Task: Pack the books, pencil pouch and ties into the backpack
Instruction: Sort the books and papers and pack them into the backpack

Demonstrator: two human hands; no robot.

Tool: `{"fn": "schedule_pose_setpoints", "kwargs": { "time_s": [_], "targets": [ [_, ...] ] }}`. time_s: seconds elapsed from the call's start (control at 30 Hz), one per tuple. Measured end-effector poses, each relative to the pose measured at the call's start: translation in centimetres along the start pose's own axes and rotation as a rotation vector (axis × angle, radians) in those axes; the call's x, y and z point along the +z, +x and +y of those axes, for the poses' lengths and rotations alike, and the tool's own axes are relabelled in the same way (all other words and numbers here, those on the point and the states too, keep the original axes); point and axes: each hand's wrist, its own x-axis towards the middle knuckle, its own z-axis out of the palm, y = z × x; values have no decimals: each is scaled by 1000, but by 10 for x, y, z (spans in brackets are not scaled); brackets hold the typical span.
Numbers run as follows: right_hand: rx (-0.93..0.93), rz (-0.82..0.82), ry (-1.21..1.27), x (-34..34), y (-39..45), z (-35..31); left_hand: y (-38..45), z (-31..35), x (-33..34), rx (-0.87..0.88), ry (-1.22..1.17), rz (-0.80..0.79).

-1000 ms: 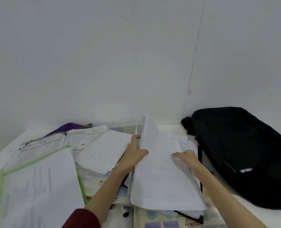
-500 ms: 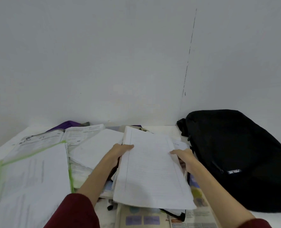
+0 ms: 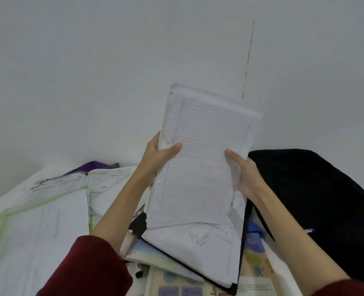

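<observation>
White wall [image 3: 91, 71] fills far bkgd. Black backpack [image 3: 317, 199] lies on its side at right, against wall, zip state not discernible. Green-edged folder w/ papers [image 3: 33, 238] near left; open printed book [image 3: 80, 180] beyond it. Black-edged notebook [image 3: 202, 248] lies open at ctr near, on colourful books [image 3: 255, 253]. Ruled notebook [image 3: 204, 159] held up off the pile, tilted, top toward wall. Left hand [image 3: 157, 157] grasps its left edge, thumb on front, fingers behind. Right hand [image 3: 245, 174] grasps right edge, thumb on page. Marker [image 3: 129, 238] under left forearm. Pouch, ties: not identifiable.
</observation>
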Motion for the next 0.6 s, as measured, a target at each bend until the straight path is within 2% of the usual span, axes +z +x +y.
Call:
{"fn": "schedule_pose_setpoints", "kwargs": {
  "time_s": [0.07,0.17,0.37,0.47,0.6],
  "targets": [
    [-76,-12,-51,11,1,-16,4,12,1,64,1,66],
    [-102,53,-106,21,1,-2,1,5,-5,37,-39,152],
    [-59,20,-175,14,2,20,-10,-45,-19,-159,40,19],
    [-77,65,-203,18,9,22,-4,-50,-13,-178,-34,112],
    [-91,36,-307,25,11,25,-4,-53,-8,-169,-22,166]
  ]
}}
